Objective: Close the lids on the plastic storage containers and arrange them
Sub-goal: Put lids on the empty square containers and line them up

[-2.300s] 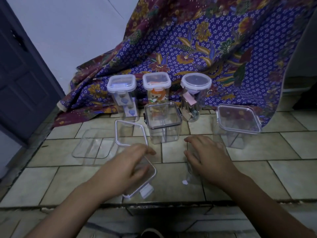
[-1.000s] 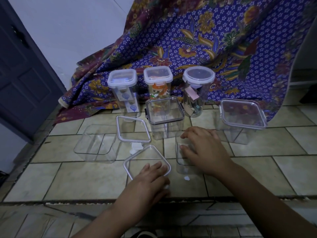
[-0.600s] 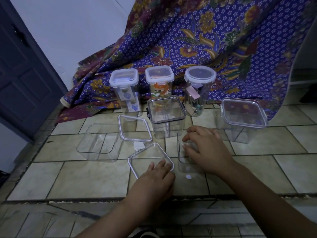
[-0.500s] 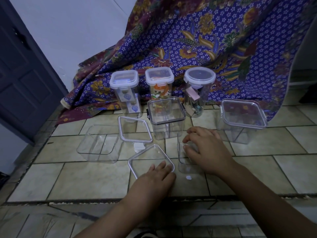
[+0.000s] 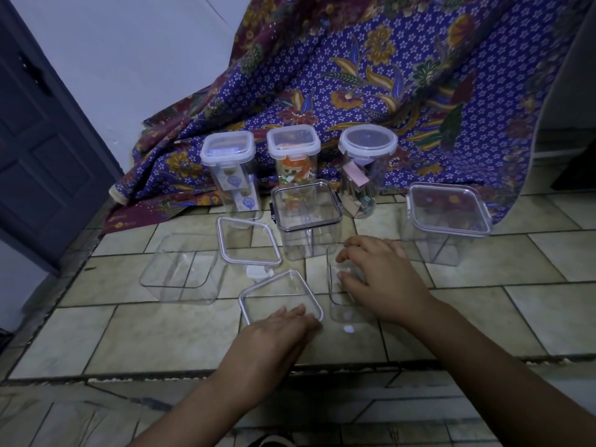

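The lid [image 5: 278,293] now lies flat on the floor [image 5: 154,330] under the straight fingers of the left hand [image 5: 277,332] instead of tilted in its grip, and the light open tub [image 5: 342,304] inside the curled right hand [image 5: 383,282] may tip if the lid goes on askew.

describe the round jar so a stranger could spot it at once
Find the purple floral cloth draped at the back. Three tall lidded jars stand along its foot; the round jar is the rightmost. Its lid is round, theirs square.

Clear lid [image 5: 274,293] flat beside lidless, upright small container [image 5: 337,301]
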